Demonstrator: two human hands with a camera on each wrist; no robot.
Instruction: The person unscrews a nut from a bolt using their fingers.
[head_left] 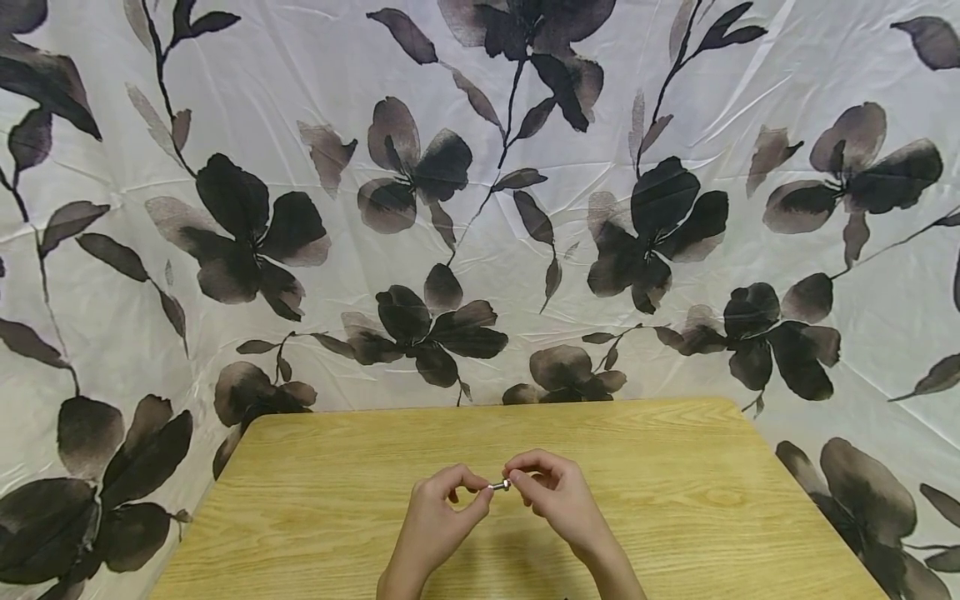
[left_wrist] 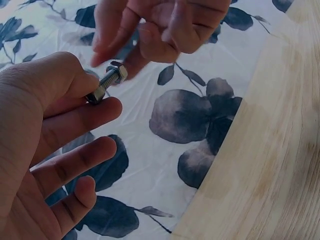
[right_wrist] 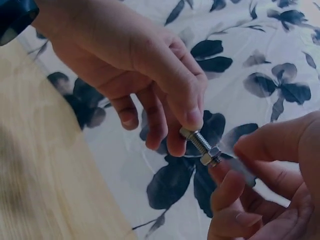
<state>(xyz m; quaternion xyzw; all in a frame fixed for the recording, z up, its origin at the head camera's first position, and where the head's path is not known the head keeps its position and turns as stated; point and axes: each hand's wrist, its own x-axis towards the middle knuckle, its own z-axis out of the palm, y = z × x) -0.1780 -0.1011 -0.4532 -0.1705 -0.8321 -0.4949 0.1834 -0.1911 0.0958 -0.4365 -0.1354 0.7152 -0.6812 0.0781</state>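
Between thumb and index finger, my left hand point(head_left: 441, 518) pinches a small silver bolt point(right_wrist: 201, 143) by its head. A hex nut point(right_wrist: 211, 156) sits on the thread toward the bolt's far end, with a little thread showing past it. My right hand point(head_left: 561, 502) is at that nut end. In the right wrist view its thumb and forefinger are spread apart, and one blurred fingertip lies right at the bolt's end. The left hand's other fingers point(left_wrist: 75, 165) are loosely bent below the bolt.
Both hands are above a light wood-grain table point(head_left: 337, 467). Behind it and at the sides hangs a white cloth point(head_left: 547, 275) printed with dark flowers. A dark band point(right_wrist: 15, 17) is on the left wrist.
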